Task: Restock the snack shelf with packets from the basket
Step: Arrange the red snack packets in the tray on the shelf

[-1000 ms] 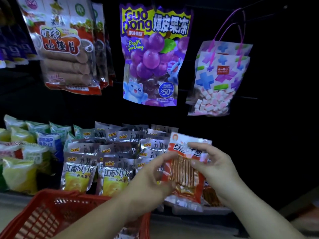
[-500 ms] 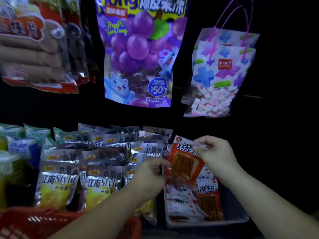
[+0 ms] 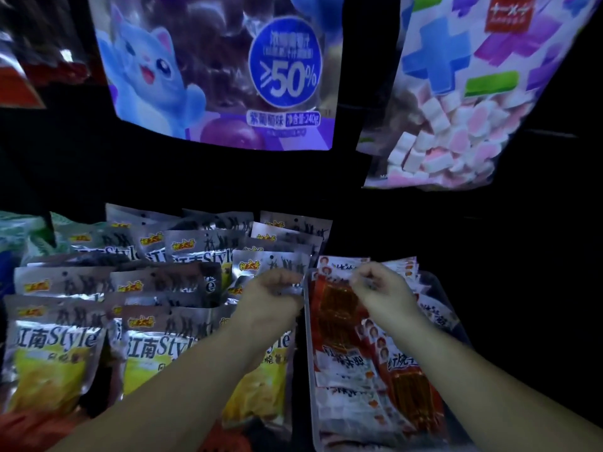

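While the right hand [image 3: 380, 290] pinches the top edge of a red packet [image 3: 332, 308] between curled fingers, the left hand [image 3: 272, 296] sits with its fingers curled at the packet's nine o'clock corner. Blur hides whether it grips the packet or only touches it. The red packet stands tilted at the far end of a clear tray [image 3: 309, 380], at five o'clock in the view. Under it, more red packets [image 3: 411, 396] of the same kind lie flat in the tray.

Just beside the tray, at its nine o'clock, rows of silver packets [image 3: 55, 350] with yellow fronts stand overlapping. They crowd that side, and the left forearm crosses in front of the nearest ones. At twelve o'clock overhead hangs a purple grape jelly bag [image 3: 212, 76] with a blue cartoon cat. At two o'clock hangs a marshmallow bag [image 3: 456, 132] full of pink and white cubes, its lower edge above the tray. A red hanging bag [image 3: 19, 86] shows at ten o'clock, cut off by the frame. At seven o'clock a blurred orange-red stretch of the basket [image 3: 29, 430] lies below the silver packets.

The back panel [image 3: 195, 181] of the shelf is black, and the light is dim, falling mostly on the goods.
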`<control>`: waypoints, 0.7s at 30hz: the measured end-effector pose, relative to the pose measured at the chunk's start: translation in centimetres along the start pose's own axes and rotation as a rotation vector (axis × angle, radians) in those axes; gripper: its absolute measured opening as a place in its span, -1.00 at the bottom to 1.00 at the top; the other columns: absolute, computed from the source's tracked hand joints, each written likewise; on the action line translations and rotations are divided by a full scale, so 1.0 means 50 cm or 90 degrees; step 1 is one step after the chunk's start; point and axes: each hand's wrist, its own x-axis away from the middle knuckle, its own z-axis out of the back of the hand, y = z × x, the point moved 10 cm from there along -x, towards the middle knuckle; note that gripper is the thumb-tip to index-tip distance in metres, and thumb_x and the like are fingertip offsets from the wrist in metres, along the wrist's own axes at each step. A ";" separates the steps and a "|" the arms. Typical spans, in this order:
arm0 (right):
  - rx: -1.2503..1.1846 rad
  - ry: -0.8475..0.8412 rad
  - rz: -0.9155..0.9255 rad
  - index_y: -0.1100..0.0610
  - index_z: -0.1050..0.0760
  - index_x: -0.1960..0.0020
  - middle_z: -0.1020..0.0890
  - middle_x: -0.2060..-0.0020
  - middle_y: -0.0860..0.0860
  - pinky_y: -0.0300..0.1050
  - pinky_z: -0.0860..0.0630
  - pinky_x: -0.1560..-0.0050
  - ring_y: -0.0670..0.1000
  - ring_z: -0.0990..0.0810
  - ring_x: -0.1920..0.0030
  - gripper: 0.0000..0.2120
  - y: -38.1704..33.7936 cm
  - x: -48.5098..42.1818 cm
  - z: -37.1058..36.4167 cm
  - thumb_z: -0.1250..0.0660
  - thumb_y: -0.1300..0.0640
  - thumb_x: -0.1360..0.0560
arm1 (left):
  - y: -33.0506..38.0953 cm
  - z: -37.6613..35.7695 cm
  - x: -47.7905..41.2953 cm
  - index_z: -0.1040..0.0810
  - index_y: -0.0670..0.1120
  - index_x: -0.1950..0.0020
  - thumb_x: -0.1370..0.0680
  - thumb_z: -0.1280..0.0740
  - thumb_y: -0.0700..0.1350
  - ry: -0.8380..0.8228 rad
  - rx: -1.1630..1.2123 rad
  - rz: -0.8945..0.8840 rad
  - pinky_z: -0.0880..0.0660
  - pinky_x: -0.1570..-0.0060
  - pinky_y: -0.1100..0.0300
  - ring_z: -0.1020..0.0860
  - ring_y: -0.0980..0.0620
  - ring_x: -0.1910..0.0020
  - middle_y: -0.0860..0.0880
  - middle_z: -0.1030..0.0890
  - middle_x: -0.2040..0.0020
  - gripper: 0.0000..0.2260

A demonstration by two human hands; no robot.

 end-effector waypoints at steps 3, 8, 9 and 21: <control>0.010 -0.061 -0.033 0.08 -0.56 -0.08 -0.58 -0.16 0.13 0.13 -0.49 -0.14 0.22 -0.55 -0.18 -0.89 0.031 -0.009 -0.021 -0.27 0.09 -0.69 | -0.022 -0.008 -0.005 -0.59 -0.04 -0.18 -0.61 -0.36 -0.30 -0.007 -0.004 0.001 -0.63 0.18 0.04 -0.60 0.01 0.18 0.11 -0.61 -0.02 -0.78; 0.278 -0.253 -0.094 -0.11 -0.64 -0.21 -0.65 -0.09 -0.09 -0.10 -0.54 -0.03 -0.07 -0.60 0.01 -0.79 0.092 -0.020 -0.050 -0.37 0.07 -0.61 | -0.075 -0.027 0.003 -0.65 -0.02 -0.11 -0.57 -0.39 -0.28 -0.016 -0.027 0.051 -0.62 0.22 0.00 -0.63 -0.07 0.15 0.04 -0.71 0.04 -0.80; 0.291 -0.300 -0.108 -0.13 -0.66 -0.17 -0.65 -0.02 -0.11 -0.15 -0.51 0.08 -0.09 -0.59 0.10 -0.79 0.100 -0.015 -0.058 -0.37 0.10 -0.60 | -0.085 -0.033 0.003 -0.64 -0.02 -0.12 -0.56 -0.40 -0.28 -0.027 -0.039 0.058 -0.59 0.27 0.08 -0.63 -0.07 0.10 0.01 -0.68 -0.07 -0.79; 0.376 0.061 0.076 -0.07 -0.42 -0.49 -0.51 -0.37 -0.05 0.05 -0.55 -0.23 0.05 -0.53 -0.27 -0.56 0.050 -0.089 0.018 -0.35 -0.02 -0.63 | -0.090 -0.036 -0.018 -0.63 -0.09 -0.11 -0.58 -0.35 -0.34 0.010 -0.065 0.031 -0.48 0.36 0.37 -0.56 -0.04 0.09 -0.03 -0.63 -0.13 -0.80</control>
